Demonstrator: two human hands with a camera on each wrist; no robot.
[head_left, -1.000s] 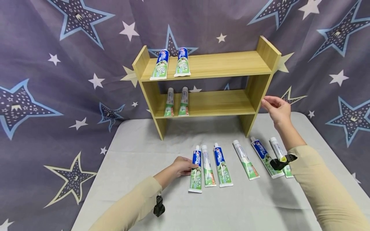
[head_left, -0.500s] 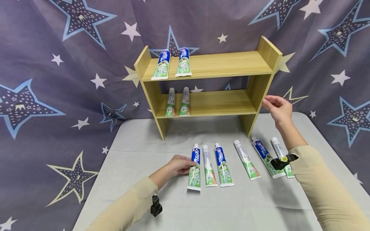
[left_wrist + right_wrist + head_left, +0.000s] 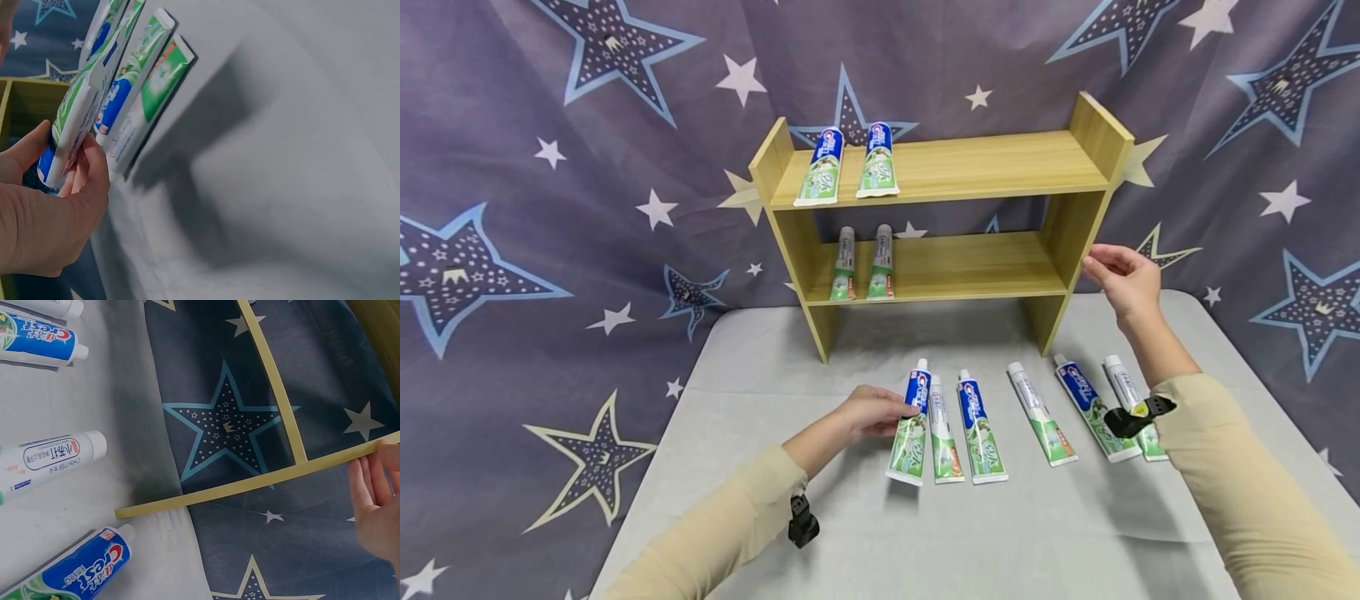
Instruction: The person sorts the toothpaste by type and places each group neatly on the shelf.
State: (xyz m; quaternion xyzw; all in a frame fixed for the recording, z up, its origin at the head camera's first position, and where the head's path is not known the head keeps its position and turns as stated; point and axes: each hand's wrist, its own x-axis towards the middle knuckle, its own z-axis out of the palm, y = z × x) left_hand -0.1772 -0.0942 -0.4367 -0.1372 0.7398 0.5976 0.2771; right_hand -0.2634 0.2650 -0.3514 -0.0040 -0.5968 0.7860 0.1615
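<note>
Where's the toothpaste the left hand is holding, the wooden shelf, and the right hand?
Held toothpaste (image 3: 911, 438): head view, its green front.
Wooden shelf (image 3: 977, 265): head view, bare part of lower board.
Right hand (image 3: 1129, 283): head view, middle of the hand.

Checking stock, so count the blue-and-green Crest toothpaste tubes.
5: two Crest tubes on the top shelf, one in the left hand, two on the table, centre and right.
</note>
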